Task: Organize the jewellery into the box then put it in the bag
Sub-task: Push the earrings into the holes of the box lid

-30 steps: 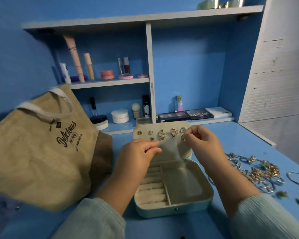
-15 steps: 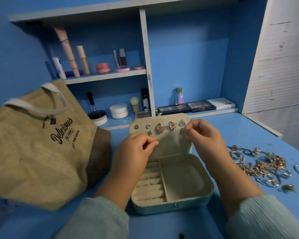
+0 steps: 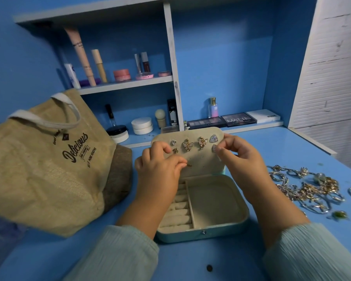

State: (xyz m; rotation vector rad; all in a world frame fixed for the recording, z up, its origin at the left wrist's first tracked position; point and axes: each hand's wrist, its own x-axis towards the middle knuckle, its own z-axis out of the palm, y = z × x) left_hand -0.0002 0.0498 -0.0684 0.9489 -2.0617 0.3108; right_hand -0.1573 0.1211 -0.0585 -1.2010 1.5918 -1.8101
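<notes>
Jewellery box [image 3: 201, 230] sits open at the table's near edge. Left hand [image 3: 160, 171] pinches a small earring [image 3: 188, 165], apparently, against the lid [image 3: 203, 161]; right hand [image 3: 239, 157] pinches the lid's edge. Risk: the lid tipping and the stud dropping.

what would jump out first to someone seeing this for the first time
Dead centre, an open jewellery box with earrings pinned inside its raised lid, where the left hand pinches a small gold piece and the right hand pinches a sparkly stud. Left of it stands a tan jute bag; on the right, a tangled jewellery pile lies on the blue desk.
</notes>
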